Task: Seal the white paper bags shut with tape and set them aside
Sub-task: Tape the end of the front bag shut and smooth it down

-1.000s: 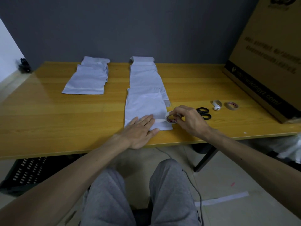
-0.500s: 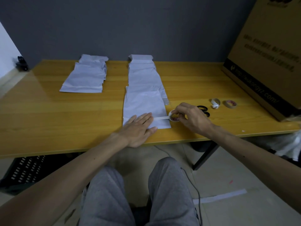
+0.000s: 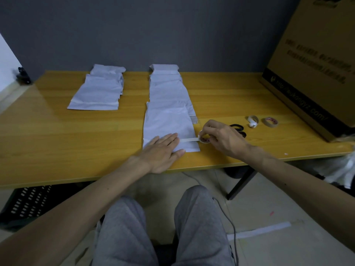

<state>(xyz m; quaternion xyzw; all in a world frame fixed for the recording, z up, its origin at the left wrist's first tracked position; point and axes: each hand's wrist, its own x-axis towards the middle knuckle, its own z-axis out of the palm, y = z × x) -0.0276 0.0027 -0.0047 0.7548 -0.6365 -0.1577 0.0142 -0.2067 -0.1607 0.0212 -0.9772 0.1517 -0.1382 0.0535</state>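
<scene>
1. A smooth, glossy wooden table (image 3: 76, 143) is seen from above, with a person's grey-trousered knees below its near edge.
2. A flat rectangular white paper bag (image 3: 169, 123) lies at the table's near edge, at the front of a row of overlapping bags (image 3: 167, 87).
3. The left hand (image 3: 161, 152) is laid flat on the bag's near end, fingers straight and together.
4. A small round tape roll (image 3: 204, 138) is pinched in the right hand (image 3: 222, 137), just right of the bag.
5. A thin pale tape strip (image 3: 189, 139) is stretched from the roll to the left fingertips.
6. A second pile of bags (image 3: 99, 91) lies left of the row.
7. Black scissors (image 3: 239, 128) and two more rolls (image 3: 252, 120) (image 3: 270, 122) lie right of the bag.
</scene>
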